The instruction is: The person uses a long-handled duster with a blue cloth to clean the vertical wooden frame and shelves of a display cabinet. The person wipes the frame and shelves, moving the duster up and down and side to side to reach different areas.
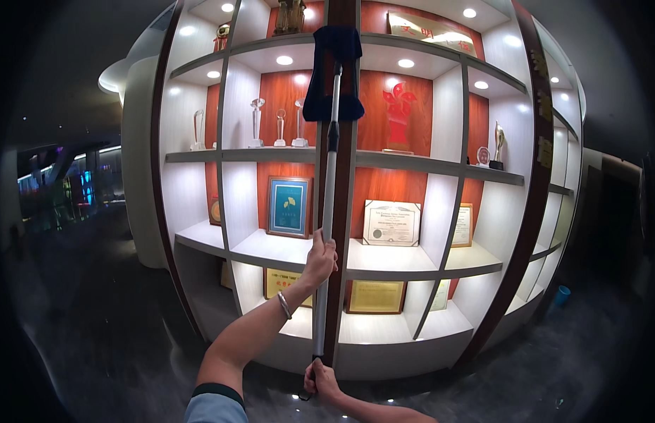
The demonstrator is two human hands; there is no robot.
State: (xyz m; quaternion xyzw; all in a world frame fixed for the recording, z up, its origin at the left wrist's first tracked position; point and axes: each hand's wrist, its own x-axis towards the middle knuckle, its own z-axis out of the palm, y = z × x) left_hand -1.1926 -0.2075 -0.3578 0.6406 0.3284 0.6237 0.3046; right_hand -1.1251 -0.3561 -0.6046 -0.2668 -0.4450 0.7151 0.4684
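Observation:
A telescopic metal pole (330, 190) stands nearly upright before me, with a flat mop head in dark blue cloth (333, 108) at its top, over the dark red wooden upright (343, 211) of a display cabinet. My left hand (322, 257), a silver bangle (284, 305) on its wrist, is closed round the middle of the pole. Lower down, my right hand (322, 378) grips the dark handle end, from which a small loop hangs. The cloth reaches across the edge of an upper shelf; whether it presses on the wood cannot be told.
Lit shelves hold glass trophies (280, 128), a red flower-shaped award (398, 113), a blue framed plaque (289, 206) and a framed certificate (392, 223). A pale round column (142, 158) rises at the left. On the dark glossy floor at the right stands a blue bin (561, 296).

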